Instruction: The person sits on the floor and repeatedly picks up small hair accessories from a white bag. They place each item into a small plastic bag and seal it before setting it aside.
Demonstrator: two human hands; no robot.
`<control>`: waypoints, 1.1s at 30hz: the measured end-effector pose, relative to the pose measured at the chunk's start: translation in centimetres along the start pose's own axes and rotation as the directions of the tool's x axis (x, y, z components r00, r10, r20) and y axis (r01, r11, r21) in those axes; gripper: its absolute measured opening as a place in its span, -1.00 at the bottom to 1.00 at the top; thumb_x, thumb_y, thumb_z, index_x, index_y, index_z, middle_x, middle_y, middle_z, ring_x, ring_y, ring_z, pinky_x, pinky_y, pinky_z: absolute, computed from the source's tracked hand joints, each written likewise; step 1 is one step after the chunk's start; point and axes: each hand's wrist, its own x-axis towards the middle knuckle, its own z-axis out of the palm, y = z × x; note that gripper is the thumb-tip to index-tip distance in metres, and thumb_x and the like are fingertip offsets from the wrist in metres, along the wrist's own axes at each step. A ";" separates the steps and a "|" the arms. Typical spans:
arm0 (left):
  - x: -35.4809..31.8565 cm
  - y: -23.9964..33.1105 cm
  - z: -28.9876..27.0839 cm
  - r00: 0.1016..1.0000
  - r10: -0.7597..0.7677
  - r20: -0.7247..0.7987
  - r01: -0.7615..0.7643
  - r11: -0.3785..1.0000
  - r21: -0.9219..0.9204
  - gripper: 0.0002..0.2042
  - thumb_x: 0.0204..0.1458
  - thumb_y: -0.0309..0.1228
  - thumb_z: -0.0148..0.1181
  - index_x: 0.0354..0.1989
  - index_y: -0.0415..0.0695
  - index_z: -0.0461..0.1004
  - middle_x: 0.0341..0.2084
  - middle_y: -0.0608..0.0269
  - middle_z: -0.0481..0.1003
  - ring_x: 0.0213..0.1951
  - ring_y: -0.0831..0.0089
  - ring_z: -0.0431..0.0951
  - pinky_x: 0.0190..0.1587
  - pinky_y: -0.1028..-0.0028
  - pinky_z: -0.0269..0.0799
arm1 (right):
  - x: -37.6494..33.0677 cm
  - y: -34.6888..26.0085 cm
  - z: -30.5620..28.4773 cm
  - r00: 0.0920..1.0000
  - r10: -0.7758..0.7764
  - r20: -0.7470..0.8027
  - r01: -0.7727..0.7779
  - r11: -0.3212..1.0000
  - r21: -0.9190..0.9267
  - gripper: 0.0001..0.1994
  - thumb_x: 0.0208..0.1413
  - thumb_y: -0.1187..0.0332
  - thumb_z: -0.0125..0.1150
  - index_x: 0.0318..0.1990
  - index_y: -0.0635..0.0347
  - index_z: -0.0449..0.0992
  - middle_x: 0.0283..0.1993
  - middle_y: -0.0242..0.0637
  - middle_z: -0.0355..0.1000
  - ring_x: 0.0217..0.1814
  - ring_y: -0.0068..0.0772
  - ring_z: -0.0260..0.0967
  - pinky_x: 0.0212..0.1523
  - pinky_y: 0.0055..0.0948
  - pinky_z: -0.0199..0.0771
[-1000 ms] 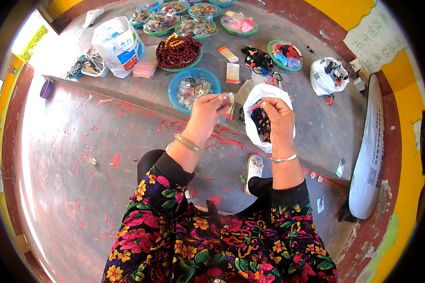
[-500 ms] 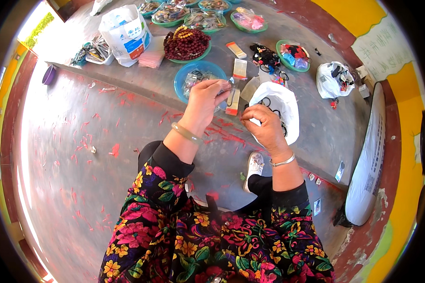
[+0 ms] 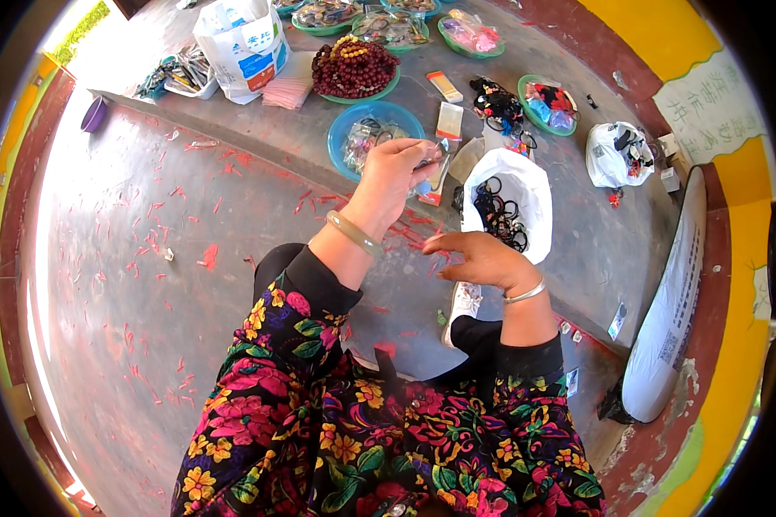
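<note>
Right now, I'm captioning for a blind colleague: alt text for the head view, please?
A person's left hand pinches a small, indistinct item near a blue basin; the open right hand hovers by a white bag of black bands. Red scraps litter the grey floor.

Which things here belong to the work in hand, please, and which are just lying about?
Likely in use:
small, partly hidden item in the left hand
open white bag of black bands near the right hand
blue basin of packaged pieces

Apparently just lying about:
purple bowl
dark red beads
red scraps
</note>
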 end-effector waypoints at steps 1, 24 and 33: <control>0.0 0.0 0.1 1.000 0.003 0.005 -0.003 1.000 0.001 -0.85 0.07 -0.51 0.01 -0.29 -0.33 0.45 -0.29 0.15 0.48 -0.16 0.39 0.48 -0.04 0.43 0.41 | -0.1 -0.1 -0.3 0.998 -0.013 0.066 0.006 0.994 0.108 -0.59 -0.11 0.35 0.19 -0.03 0.19 0.41 -0.04 -0.12 0.41 0.03 -0.13 0.34 0.04 -0.35 0.29; 0.1 -0.3 0.4 1.000 -0.001 0.027 0.001 1.000 0.022 -0.84 0.06 -0.52 0.00 -0.28 -0.36 0.45 -0.28 0.11 0.47 -0.15 0.35 0.48 -0.03 0.43 0.41 | 0.5 -0.4 -0.4 0.976 0.195 -0.101 -0.194 0.981 0.024 -0.76 0.06 0.57 -0.05 -0.13 0.37 0.46 -0.21 -0.23 0.48 -0.13 -0.46 0.42 -0.08 -0.47 0.38; 0.0 -0.6 0.0 1.000 -0.008 0.016 0.007 0.999 0.031 -0.83 0.07 -0.51 0.00 -0.28 -0.36 0.45 -0.26 0.09 0.47 -0.14 0.34 0.48 -0.04 0.40 0.41 | 0.5 0.0 -1.5 0.950 0.230 -0.210 0.038 0.583 0.812 -0.73 0.06 0.59 -0.08 -0.07 0.43 0.40 -0.12 -0.18 0.44 -0.13 -0.39 0.44 -0.12 -0.51 0.42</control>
